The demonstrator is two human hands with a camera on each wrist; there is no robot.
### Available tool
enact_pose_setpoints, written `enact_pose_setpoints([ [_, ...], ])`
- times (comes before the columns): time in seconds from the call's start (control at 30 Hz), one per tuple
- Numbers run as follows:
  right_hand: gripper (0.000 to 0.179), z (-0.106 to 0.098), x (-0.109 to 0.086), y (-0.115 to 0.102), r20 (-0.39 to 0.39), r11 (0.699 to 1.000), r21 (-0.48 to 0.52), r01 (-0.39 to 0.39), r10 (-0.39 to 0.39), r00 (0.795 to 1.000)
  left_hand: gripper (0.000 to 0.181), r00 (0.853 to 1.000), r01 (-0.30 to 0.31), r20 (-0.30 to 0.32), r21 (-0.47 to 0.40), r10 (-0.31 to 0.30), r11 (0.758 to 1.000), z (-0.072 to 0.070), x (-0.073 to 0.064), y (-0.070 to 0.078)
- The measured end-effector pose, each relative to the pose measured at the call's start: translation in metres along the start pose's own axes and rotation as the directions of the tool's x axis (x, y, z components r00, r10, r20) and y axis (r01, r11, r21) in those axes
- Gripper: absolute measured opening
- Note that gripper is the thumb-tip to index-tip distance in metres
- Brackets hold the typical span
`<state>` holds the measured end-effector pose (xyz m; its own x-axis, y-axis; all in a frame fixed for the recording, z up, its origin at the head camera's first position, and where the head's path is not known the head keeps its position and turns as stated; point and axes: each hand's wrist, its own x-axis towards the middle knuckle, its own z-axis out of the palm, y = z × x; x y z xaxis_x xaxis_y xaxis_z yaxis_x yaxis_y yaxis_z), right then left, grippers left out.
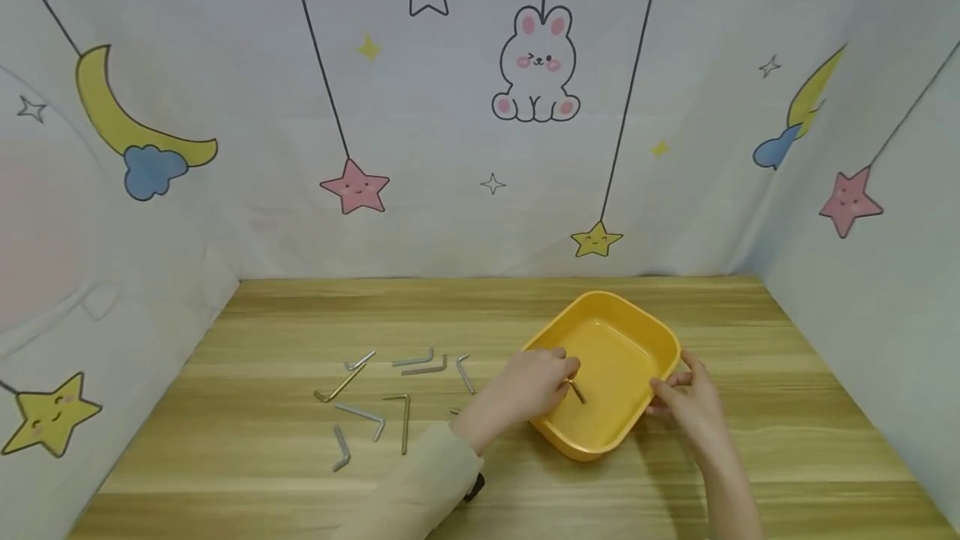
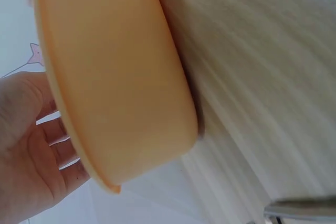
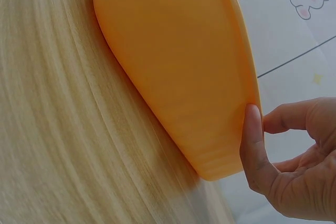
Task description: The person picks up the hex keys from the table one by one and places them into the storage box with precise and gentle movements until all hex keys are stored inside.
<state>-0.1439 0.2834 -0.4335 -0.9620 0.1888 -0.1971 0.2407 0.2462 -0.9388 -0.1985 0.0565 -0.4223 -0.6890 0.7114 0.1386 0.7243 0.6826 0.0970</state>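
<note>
A yellow plastic bin (image 1: 615, 373) stands on the wooden table, right of the middle. My left hand (image 1: 532, 382) reaches over its left rim and pinches a small hex key (image 1: 577, 392), whose free end points down over the bin's floor. In the left wrist view the bin's outer wall (image 2: 121, 77) hides the fingertips of that hand. My right hand (image 1: 690, 402) grips the bin's right rim between thumb and fingers; in the right wrist view the thumb (image 3: 252, 124) lies against the outer wall.
Several loose L-shaped hex keys lie left of the bin, among them a brass-toned one (image 1: 406, 423), a grey one (image 1: 341, 448) and a reddish one (image 1: 424, 370). A patterned cloth (image 1: 450, 107) hangs behind the table and along both sides.
</note>
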Motion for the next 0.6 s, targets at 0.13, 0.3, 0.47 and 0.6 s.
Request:
enact_pose_setpoints([
  [0.13,0.082,0.0,-0.001,0.0,0.007,1.0,-0.014,-0.001,0.001,1.0,0.004,0.999,-0.012,-0.032,0.036,0.013,0.999,-0.003,-0.011,0.002],
  [0.3,0.081,0.0,-0.001,0.0,0.005,1.0,-0.02,0.0,0.001,1.0,0.009,0.999,-0.004,-0.042,0.053,0.006,0.999,-0.008,-0.024,0.004],
  [0.47,0.081,0.001,0.0,0.0,-0.003,1.0,-0.016,0.0,0.0,1.0,0.015,0.997,-0.005,-0.08,0.048,0.009,0.999,-0.012,-0.036,0.004],
  [0.6,0.08,0.002,0.0,0.001,-0.003,1.0,-0.019,0.003,-0.003,1.0,0.016,0.993,-0.01,-0.115,0.045,0.015,0.999,-0.014,-0.043,0.003],
])
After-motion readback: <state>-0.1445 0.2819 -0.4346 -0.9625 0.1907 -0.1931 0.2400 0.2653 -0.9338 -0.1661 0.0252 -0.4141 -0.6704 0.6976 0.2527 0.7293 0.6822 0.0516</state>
